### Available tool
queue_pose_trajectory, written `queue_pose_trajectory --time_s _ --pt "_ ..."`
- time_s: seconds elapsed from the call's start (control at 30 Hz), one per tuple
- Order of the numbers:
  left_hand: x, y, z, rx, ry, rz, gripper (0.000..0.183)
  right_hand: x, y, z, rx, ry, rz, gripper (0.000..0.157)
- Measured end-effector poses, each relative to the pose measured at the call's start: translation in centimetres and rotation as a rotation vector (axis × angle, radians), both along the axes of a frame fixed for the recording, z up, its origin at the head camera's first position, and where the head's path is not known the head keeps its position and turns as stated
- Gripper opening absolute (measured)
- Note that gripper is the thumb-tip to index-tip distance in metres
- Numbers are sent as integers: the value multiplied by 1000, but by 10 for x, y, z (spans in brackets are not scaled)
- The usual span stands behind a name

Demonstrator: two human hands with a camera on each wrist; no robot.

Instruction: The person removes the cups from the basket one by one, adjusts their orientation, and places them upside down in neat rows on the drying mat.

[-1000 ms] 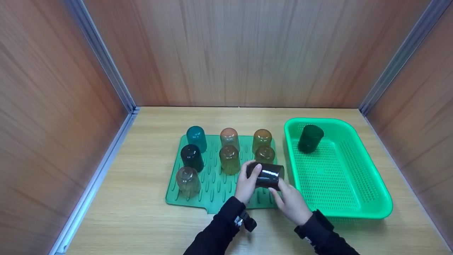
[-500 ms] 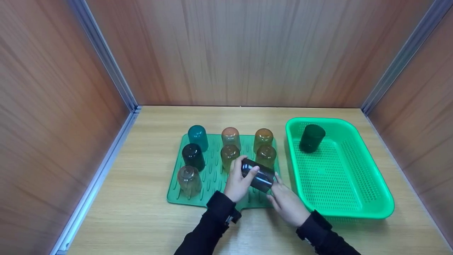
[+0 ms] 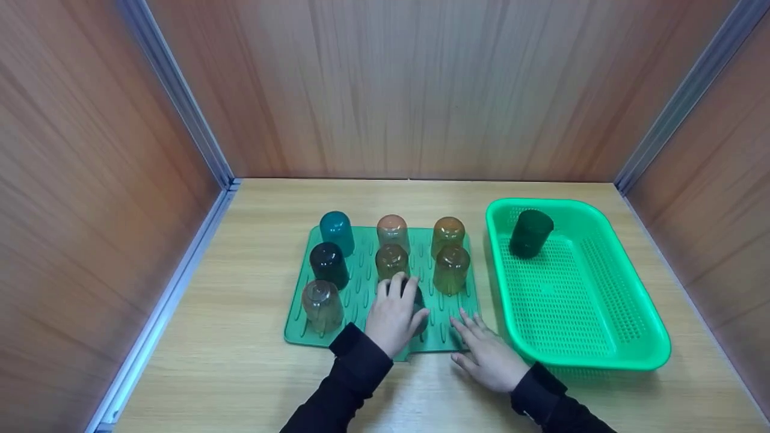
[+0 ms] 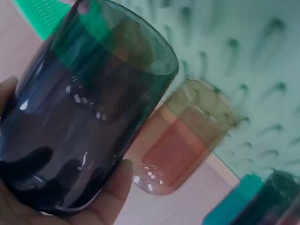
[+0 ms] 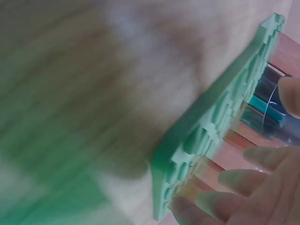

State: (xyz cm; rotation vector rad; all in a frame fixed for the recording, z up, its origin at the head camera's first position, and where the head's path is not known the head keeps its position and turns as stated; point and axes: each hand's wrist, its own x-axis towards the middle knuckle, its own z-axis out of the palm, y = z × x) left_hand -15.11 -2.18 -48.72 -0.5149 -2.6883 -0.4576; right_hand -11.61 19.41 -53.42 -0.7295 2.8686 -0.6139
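Note:
My left hand [image 3: 394,316] grips a dark glass tumbler [image 4: 89,117], mouth down, at the front middle of a green pegged drying mat [image 3: 356,313]. In the head view the hand hides most of that tumbler; the left wrist view shows fingers and thumb around its base end. Behind it is an upturned amber glass [image 3: 391,260], and to its left a clear greyish one [image 3: 322,307]. My right hand [image 3: 488,356] has its fingers spread at the mat's front right corner, holding nothing.
More upturned glasses stand on the mat: teal [image 3: 337,231], dark blue [image 3: 329,264], pink [image 3: 391,230], orange [image 3: 447,233] and yellow-brown [image 3: 451,270]. A green basket [image 3: 562,307] on the right contains a dark green glass [image 3: 530,234]. Wooden walls [image 3: 409,90] enclose the table.
My left hand has carried the dark tumbler left and down to the mat, turning it from lying sideways to mouth down. My right hand has let go of it and spread its fingers.

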Motion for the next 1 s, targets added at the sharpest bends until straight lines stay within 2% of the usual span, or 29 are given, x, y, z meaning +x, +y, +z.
queue_pose_trajectory --time_s 0.17,0.4,0.57,0.87,1.0 --pt "-3 -7 -11 -81 24 39 61 2 0 -5 44 0 24 66" --pt "-8 -14 -21 -92 27 51 61 4 -1 -12 107 8 41 68" --pt "-10 -15 -25 -123 4 58 61 4 -1 -16 132 6 46 69" --pt "-11 -11 -30 -164 88 69 62 7 -2 -16 181 2 76 67" --pt "-11 -11 -31 -145 75 82 61 8 -4 -16 191 4 76 67"
